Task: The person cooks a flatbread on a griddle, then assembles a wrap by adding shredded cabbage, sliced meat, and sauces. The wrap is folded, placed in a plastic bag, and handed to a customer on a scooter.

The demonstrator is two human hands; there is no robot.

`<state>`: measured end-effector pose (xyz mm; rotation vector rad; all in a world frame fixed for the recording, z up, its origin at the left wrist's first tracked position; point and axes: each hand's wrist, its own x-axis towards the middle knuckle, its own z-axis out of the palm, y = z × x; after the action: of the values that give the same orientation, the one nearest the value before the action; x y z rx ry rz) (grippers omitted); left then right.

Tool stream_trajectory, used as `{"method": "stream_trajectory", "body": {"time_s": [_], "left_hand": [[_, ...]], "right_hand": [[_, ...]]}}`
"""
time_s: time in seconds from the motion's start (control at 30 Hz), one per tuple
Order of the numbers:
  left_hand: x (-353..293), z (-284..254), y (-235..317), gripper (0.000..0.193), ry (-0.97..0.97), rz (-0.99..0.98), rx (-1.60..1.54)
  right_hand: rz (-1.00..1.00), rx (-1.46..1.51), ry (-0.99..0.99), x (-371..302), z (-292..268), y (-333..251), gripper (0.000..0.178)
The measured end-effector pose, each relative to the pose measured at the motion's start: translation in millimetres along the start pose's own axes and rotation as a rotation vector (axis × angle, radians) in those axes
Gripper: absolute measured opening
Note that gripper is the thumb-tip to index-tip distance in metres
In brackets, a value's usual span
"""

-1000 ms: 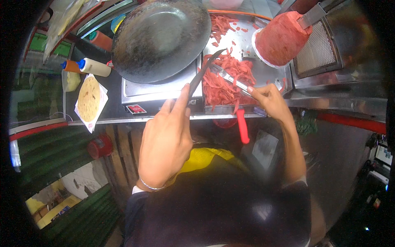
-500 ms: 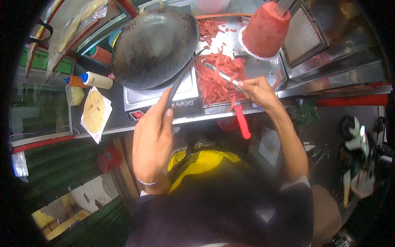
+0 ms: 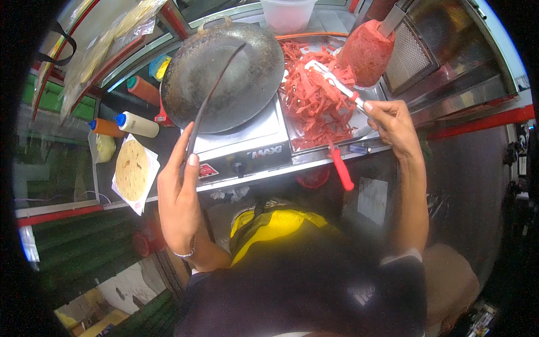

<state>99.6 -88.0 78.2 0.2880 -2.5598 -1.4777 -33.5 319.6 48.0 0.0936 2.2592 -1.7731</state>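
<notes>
My left hand is closed around a long, thin, dark curved utensil; its kind is unclear. The utensil's far end reaches over a dark round pan on a gas stove. In my right hand are metal tongs, their far end among shaved red meat. This meat lies heaped in a metal tray right of the stove. A red cone of meat stands at the tray's far right. A red-handled knife juts over the counter's front edge.
On the left, a flatbread lies on white paper. Behind it are a white squeeze bottle and orange bottles. A mesh burner panel stands beside the meat cone. A clear plastic tub is at the back.
The dark utensil has swung left, from beside the meat tray to over the pan, as my left hand moved left. My right hand has moved right and slightly up with the tongs.
</notes>
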Motion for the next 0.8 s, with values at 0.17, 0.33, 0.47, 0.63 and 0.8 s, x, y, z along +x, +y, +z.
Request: {"method": "stream_trajectory", "body": {"time_s": [0.17, 0.33, 0.47, 0.63, 0.8], "left_hand": [[14.3, -28.7, -25.5, 0.055, 0.014, 0.149, -0.014], [21.1, -55.0, -46.0, 0.058, 0.065, 0.133, -0.009], [30.5, -78.2, -61.5, 0.058, 0.131, 0.085, -0.037], [42.5, -104.6, -80.1, 0.057, 0.186, 0.010, -0.142], [45.1, -119.1, -99.3, 0.058, 0.200, 0.072, -0.198]], "right_hand": [[-0.050, -0.021, 0.071, -16.8, 10.8, -25.6, 0.033], [-0.110, -0.078, 0.116, -30.3, 18.1, -49.8, 0.034], [-0.183, -0.119, 0.139, -33.2, 30.4, -87.7, 0.035], [-0.336, -0.174, 0.059, -23.4, 50.2, -146.5, 0.038], [-0.454, -0.213, -0.026, -0.1, 76.0, -186.1, 0.040]]}}
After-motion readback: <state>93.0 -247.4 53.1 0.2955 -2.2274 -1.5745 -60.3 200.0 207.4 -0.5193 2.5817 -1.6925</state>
